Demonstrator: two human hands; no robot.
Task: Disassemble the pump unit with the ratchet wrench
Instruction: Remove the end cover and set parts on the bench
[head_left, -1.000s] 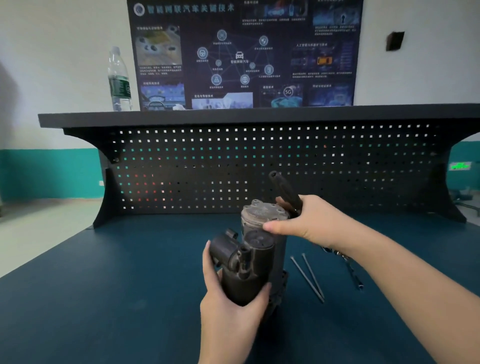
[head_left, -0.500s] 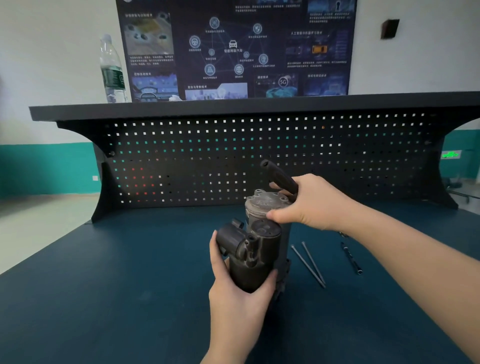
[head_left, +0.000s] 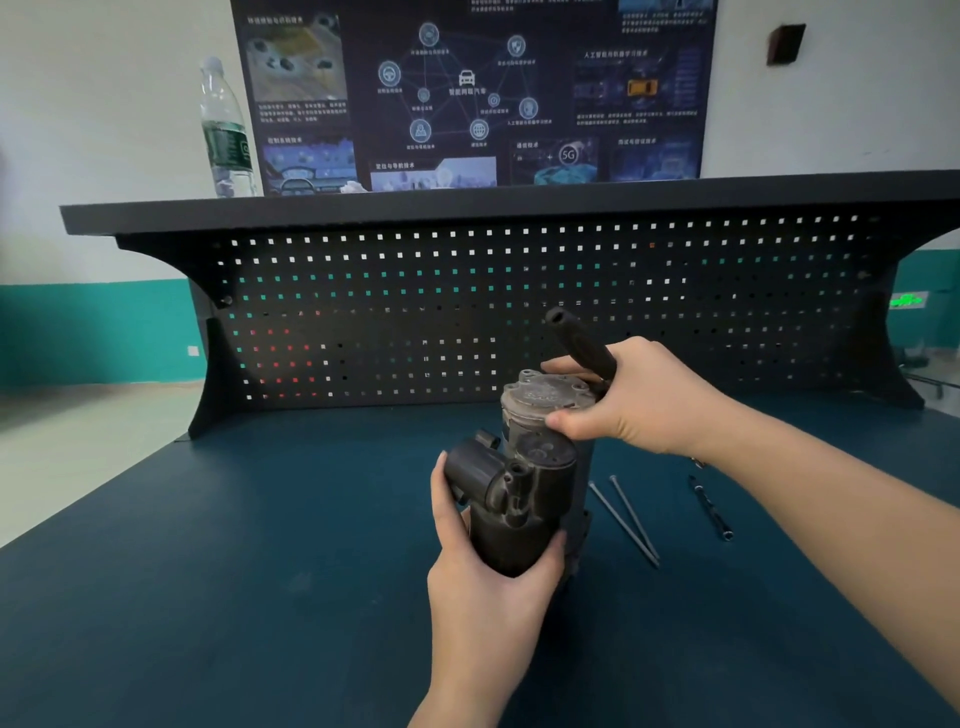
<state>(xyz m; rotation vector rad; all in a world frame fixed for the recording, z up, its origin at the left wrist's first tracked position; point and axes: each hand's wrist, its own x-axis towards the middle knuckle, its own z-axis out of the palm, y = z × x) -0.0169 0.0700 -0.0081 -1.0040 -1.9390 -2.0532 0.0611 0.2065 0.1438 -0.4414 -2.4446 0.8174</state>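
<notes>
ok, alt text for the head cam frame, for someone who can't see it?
A person's left hand grips an upright, grimy pump unit on a dark blue bench, while the right hand holds a black-handled ratchet wrench at its top cap. Two long bolts lie to the right.

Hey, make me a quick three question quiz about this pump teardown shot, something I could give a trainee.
1. True or false: the pump unit lies flat on its side on the bench.
2. Which hand holds the ratchet wrench? A left hand B right hand C neither
3. Fill in: two long bolts lie on the bench to the pump's ____.

Key: 1 false, it stands upright, gripped low by the left hand. 2 B. 3 right.
</notes>
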